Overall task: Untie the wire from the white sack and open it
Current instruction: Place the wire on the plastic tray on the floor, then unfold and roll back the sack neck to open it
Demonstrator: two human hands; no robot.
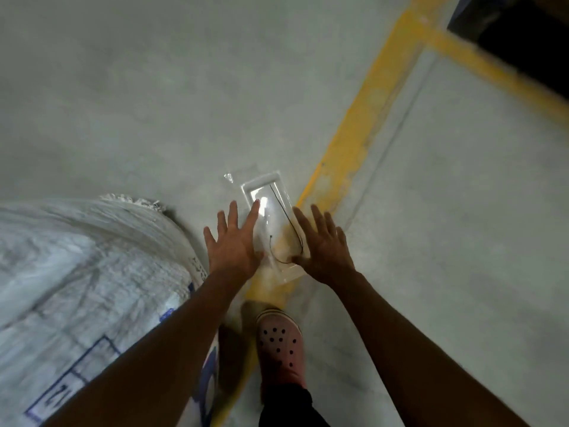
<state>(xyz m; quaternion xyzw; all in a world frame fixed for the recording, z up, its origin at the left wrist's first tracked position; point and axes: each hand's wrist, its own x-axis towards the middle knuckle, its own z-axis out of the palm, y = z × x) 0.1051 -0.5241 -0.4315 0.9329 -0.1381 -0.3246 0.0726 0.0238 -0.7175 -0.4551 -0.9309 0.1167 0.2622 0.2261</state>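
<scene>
Both hands hover spread over a clear plastic tray (267, 223) that sits on the concrete floor (154, 103), partly across a yellow painted line (354, 143). A thin black wire (289, 224) lies looped inside the tray, so the untying step looks done and the wire set aside; my judgement is that opening the sack is what remains.

The left hand (232, 245) has its fingers (254, 212) fully splayed and holds nothing; one fingertip overlaps the tray's lit part (whether it touches I cannot tell). The right hand (323, 251) is likewise flat and empty, its thumb close to the tray's near corner and to the wire's loop.

The white sack (92, 272) lies on the floor to the left, just beside the left forearm, its gathered frayed mouth (132, 201) near the left hand but apart from the fingers. The next move calls for swinging both hands left to that mouth and pulling its edges apart. A pink clog (278, 343) stands below the tray.
</scene>
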